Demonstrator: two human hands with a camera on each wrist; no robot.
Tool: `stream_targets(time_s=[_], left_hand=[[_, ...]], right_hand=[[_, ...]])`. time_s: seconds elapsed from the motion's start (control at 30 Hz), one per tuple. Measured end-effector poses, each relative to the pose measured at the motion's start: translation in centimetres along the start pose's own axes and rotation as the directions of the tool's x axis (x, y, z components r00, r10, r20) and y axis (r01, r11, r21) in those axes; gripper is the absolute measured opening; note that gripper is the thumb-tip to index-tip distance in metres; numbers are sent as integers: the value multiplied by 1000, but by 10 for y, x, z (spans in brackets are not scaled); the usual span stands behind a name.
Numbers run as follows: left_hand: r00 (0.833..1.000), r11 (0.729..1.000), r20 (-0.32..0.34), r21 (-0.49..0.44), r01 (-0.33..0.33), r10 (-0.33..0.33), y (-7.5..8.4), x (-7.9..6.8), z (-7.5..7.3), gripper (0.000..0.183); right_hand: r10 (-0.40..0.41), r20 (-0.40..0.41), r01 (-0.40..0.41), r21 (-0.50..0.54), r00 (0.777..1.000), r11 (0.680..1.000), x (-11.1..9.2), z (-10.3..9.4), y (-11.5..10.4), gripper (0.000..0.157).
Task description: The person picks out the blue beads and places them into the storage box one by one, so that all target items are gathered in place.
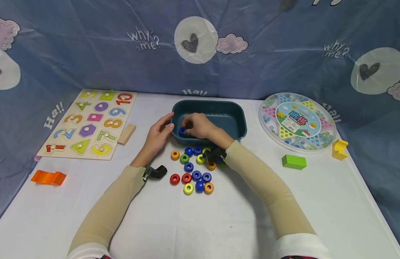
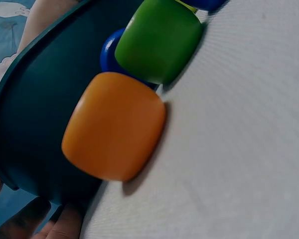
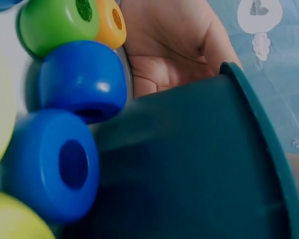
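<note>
The right hand [image 1: 200, 126] pinches a blue bead [image 1: 182, 131] inside the left end of the dark tub [image 1: 209, 102]; the left hand [image 1: 158, 136], apart from it, touches the tub's left side with extended fingers. Loose beads [image 1: 196, 178] lie nearer, between a number board [image 1: 99, 97] at left and round game box [image 1: 266, 122] at right.

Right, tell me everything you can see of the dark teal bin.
The dark teal bin is a long, open-topped tub with rounded corners and an out-turned rim; it looks like smooth plastic. It sits upright near the back of the white table, its long side running left to right. The left hand touches its left end. The right hand reaches inside, pinching a blue bead, and hides some of the interior. Loose beads lie just in front.
</note>
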State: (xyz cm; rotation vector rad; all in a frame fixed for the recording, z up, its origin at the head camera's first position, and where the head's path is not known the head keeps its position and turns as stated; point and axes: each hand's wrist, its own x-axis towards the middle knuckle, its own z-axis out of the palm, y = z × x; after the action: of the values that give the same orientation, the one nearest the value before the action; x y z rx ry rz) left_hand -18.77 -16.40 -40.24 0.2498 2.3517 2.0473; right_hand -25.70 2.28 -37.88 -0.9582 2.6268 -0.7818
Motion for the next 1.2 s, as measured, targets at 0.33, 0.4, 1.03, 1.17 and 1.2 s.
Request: stream_targets(time_s=[0.33,0.4,1.03,1.17,1.2], left_hand=[[1000,1000,-21,20,-7,8,-27,13,-3,47],[999,999,-27,34,-16,16,-30,14,-4,47],[999,999,-29,46,-27,29,-31,12,-4,46],[1000,1000,-20,25,-15,16,-30,11,-4,46],[1000,1000,-18,24,-13,14,-28,11,-4,47]], right_hand=[[-102,-77,105,43,992,994,-45,-28,8,27],[-126,-105,131,37,986,991,-61,-36,9,26],[-206,-136,188,-133,969,973,-157,-1,24,22],[-182,-140,154,-187,973,970,-156,13,27,23],[-170,-145,141,-188,975,972,-155,15,27,23]])
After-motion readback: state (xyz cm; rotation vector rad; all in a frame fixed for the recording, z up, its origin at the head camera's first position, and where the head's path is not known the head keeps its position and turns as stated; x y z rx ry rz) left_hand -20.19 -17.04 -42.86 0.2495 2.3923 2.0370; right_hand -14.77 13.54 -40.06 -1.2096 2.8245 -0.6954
